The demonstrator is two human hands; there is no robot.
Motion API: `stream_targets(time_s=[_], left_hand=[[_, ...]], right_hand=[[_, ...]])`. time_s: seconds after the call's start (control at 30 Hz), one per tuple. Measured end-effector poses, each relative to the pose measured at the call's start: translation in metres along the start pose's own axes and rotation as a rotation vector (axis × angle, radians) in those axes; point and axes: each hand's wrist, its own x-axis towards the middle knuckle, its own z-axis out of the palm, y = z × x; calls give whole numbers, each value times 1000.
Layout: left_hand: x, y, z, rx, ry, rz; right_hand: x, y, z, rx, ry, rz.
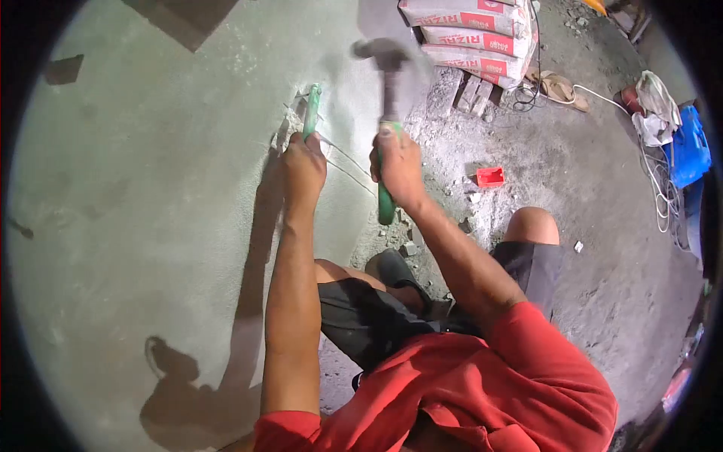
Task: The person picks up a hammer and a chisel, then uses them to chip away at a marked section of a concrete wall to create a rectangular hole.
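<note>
My left hand [303,169] is closed around a green chisel [312,109], held against the grey plastered wall [151,151]. Around the chisel the plaster is chipped, and cut lines run from there down to the right. In my right hand [399,167] is a claw hammer [389,75], gripped by its green and dark handle. Its head is raised to the right of the chisel, apart from it and slightly blurred. The chisel's working tip is hard to make out.
Stacked cement bags [474,38] stand on blocks at the top. A red electrical box [489,177] lies among rubble on the floor. At the right are a blue container [689,147], a white sack [657,109] and a loose white cable [659,192].
</note>
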Motion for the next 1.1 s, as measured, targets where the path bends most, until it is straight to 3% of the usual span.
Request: stream_targets(time_s=[0.07, 0.1, 0.13, 0.2, 0.23, 0.27, 0.33, 0.4, 0.47, 0.5, 0.53, 0.6, 0.63, 0.67, 0.73, 0.8, 0.9, 1.1], left_hand=[[-4, 2, -2, -48, 9, -23], [-1, 0, -1, -65, 14, -20], [2, -1, 1, -84, 21, -16], [6, -5, 4, -113, 13, -37], [8, -5, 5, -148, 12, -54], [6, -5, 5, -148, 8, -45], [7, -6, 4, -155, 15, -74], [8, -11, 0, -113, 11, -28], [6, -15, -1, -52, -6, 20], [6, -12, -1, -35, -34, -53], [6, -9, -2, -20, -59, -124], [19, -19, 8, -52, -36, -99], [21, -25, 17, -81, -19, -79], [20, -26, 32, -93, -12, -72], [-5, -31, 63, 8, 111, 0], [-35, -51, 96, 50, 54, 155], [-48, -66, 128, -139, 56, 116], [-24, -47, 104, -330, 174, 184]], right_hand=[[-20, -1, 3, 164, 144, -298], [-24, 9, 17, 360, 200, -306], [-26, 17, 31, 428, 237, -254], [10, 77, 39, -41, 63, -170], [11, 40, 32, 105, -109, 174], [12, 21, 27, 106, -100, 172], [18, -3, 18, -38, -28, 97], [4, -9, 16, 23, -6, 53], [-11, -4, 18, 200, 124, -239], [-13, 10, 28, 324, 175, -271], [-12, 26, 36, 250, 170, -209], [10, 43, 30, -38, -125, 123], [14, 27, 18, -224, -88, 80], [15, 11, 7, -221, -133, 209], [4, 9, -9, -415, -116, 133], [-14, 10, -19, -351, -74, 135], [-34, 25, -48, -243, -16, 222], [-54, 8, -75, -205, -39, 239]])
